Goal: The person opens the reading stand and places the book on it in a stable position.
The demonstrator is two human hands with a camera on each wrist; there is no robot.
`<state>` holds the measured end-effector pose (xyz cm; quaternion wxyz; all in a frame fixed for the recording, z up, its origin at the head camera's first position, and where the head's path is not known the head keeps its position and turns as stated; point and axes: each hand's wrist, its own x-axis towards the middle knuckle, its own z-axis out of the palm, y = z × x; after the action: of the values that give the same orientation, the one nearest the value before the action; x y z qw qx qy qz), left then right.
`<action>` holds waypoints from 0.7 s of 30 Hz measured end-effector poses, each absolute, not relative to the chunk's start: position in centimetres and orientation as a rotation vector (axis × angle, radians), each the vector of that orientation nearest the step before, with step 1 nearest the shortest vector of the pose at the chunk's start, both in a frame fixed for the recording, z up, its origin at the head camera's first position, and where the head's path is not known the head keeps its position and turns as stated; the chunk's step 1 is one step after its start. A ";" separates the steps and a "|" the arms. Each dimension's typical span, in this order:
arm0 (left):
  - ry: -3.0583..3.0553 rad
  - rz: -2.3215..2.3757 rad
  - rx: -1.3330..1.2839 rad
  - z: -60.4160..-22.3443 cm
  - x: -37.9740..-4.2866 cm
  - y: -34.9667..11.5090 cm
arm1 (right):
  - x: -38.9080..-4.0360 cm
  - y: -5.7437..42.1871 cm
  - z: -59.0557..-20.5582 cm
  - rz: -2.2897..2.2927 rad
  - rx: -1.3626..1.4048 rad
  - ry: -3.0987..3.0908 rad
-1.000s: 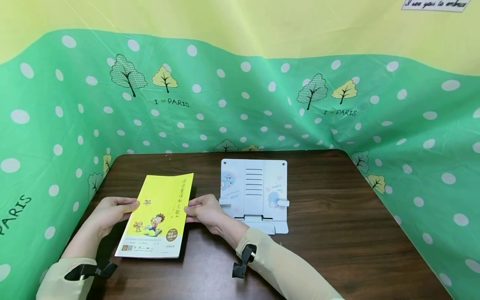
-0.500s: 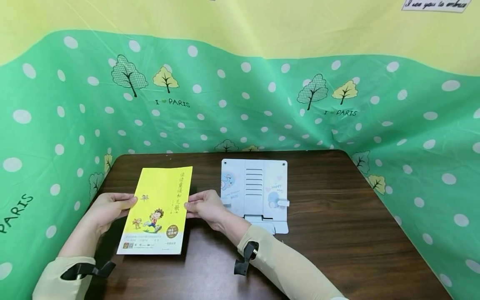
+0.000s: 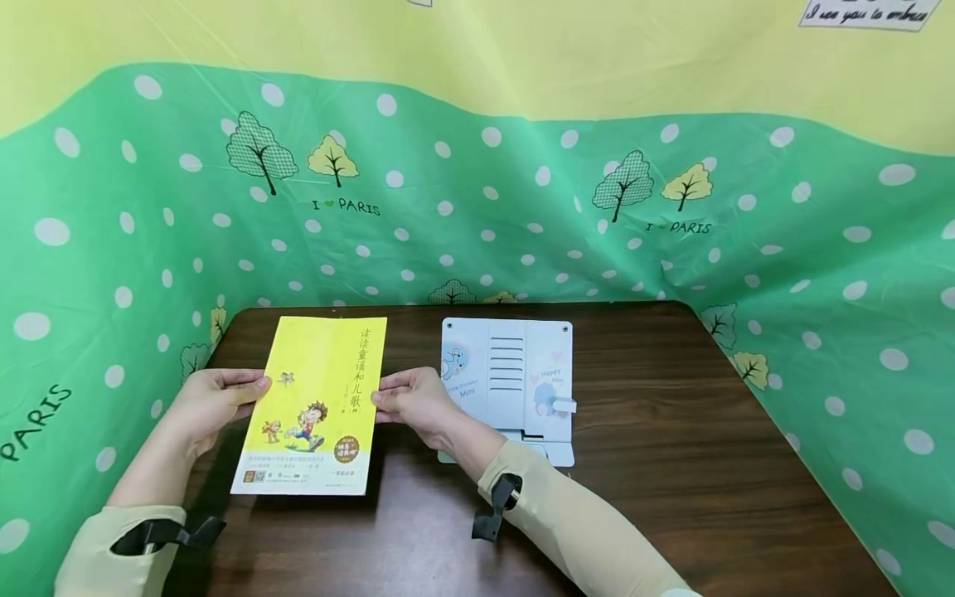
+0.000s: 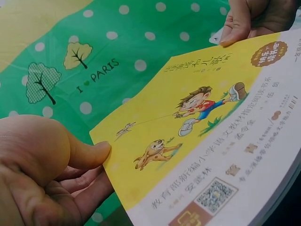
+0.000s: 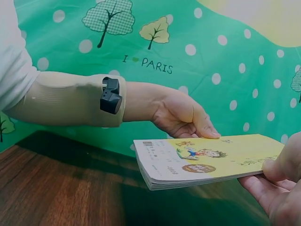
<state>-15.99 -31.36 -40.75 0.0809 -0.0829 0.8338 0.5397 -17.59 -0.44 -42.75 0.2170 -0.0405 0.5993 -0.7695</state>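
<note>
A yellow children's book (image 3: 313,398) with a white lower band and a cartoon running boy is held flat, cover up, above the left part of the table. My left hand (image 3: 219,408) pinches its left edge, thumb on the cover and fingers underneath. On the opposite edge, my right hand (image 3: 419,406) grips it the same way, as the right wrist view shows with the thumb on top of the book (image 5: 211,155). Just beyond my right hand lies a pale blue folding book stand (image 3: 507,365) with slots and cartoon prints, its lower left part hidden behind that hand and wrist.
The dark wooden table (image 3: 671,464) extends to the right of the stand. A green and yellow patterned cloth (image 3: 485,191) hangs along its back and sides. Each forearm wears a beige sleeve with a black strap (image 3: 492,506).
Both hands have raised the book and moved it slightly away from me; it was tilted lower over the table before. My right hand now covers more of the stand's left side.
</note>
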 end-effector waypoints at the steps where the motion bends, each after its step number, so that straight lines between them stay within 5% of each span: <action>1: 2.499 1.612 -0.241 -40.5 -15.9 -31.3 | -17.6 -0.4 -42.6 -2.134 -0.113 1.657; 21: 2.522 1.717 -0.138 -37.5 -16.2 -29.9 | -18.4 1.4 -39.6 -2.151 -0.189 1.739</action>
<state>-16.23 -29.86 -37.52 0.0435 -0.0452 0.8250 0.5617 -18.45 1.41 -39.63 0.1836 -0.0670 0.6167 -0.7625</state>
